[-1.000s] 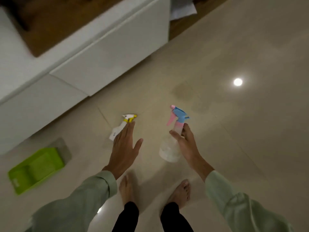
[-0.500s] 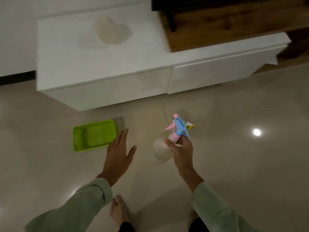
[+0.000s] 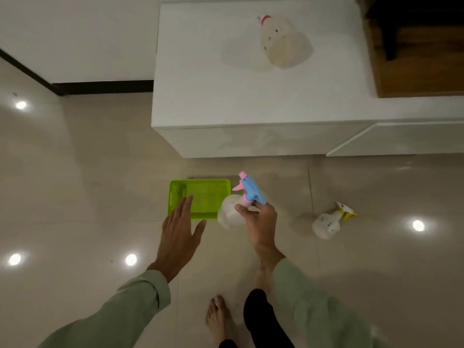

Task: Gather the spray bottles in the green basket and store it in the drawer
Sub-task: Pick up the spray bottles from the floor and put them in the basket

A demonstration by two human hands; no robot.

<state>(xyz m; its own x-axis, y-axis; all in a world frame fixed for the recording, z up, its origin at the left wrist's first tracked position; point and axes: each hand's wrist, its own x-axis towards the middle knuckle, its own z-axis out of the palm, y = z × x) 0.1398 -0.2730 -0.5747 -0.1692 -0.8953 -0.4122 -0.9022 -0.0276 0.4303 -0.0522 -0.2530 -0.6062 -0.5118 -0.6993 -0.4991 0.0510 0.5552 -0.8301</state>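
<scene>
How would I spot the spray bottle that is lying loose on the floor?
Start at the white cabinet and look down to the tiled floor in front of it. To the right of the green basket lies a whitish spray bottle on its side. It alone has a yellow trigger head, and no hand touches it.

no readable text, labels or numbers anywhere
</scene>
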